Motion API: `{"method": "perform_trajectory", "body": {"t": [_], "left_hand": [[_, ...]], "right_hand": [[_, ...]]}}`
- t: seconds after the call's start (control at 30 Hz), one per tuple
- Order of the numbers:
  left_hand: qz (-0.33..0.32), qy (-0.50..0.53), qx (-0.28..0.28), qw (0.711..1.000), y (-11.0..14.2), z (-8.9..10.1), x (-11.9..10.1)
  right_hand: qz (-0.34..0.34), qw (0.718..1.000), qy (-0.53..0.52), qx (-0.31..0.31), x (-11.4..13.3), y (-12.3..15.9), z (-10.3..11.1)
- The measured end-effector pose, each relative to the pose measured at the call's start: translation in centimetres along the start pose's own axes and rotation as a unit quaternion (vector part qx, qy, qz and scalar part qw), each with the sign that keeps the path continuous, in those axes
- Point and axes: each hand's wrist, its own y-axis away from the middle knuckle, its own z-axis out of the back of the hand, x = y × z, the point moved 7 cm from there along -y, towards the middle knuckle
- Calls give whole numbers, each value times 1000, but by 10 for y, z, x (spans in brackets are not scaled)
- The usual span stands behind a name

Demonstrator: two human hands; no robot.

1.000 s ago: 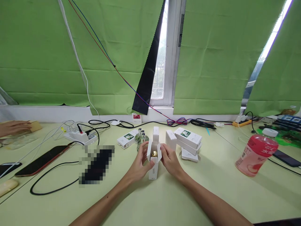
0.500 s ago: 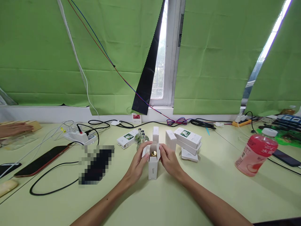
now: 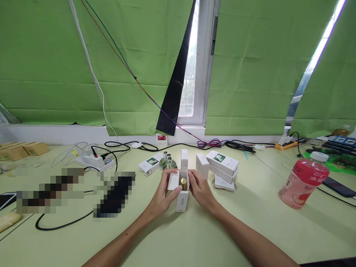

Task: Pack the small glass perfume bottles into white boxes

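Observation:
A small white carton (image 3: 182, 202) stands upright on the table in front of me, its top open. Inside the opening shows a gold cap (image 3: 183, 182), with the rest of that item hidden by the walls. My left hand (image 3: 164, 191) is closed on the carton's left side, fingers by the folded-out flap (image 3: 174, 180) and thumb at the front rim beside the cap. On the right side, my right hand (image 3: 200, 189) pinches the carton near its top edge. Behind it are glass bottles with silver tops (image 3: 168, 159) and another upright white carton (image 3: 184, 158).
More white cartons (image 3: 222, 163) are stacked to the right, and one (image 3: 150, 164) lies left. A pink bottle (image 3: 303, 181) stands at right. The power strip (image 3: 93, 159), cables and pixelated areas are left; brown boxes (image 3: 33, 148) sit at far left.
The gold cap shows more, and the carton's flap is folded further out to the left. My left thumb has shifted toward the cap. Another person's hand at far left has gone from view.

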Motion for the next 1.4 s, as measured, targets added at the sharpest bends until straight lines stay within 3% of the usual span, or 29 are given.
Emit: {"method": "perform_trajectory", "body": {"t": [0.5,0.83,1.4], "left_hand": [[-18,11,23,1000,0,-1,1],[-22,-44,39,998,-4,-1,-8],[-16,-40,45,998,-3,-1,0]], "right_hand": [[-24,999,-28,17,0,0,-2],[-34,998,-33,32,1,1,-2],[-43,998,-32,36,-10,-1,-1]]}}
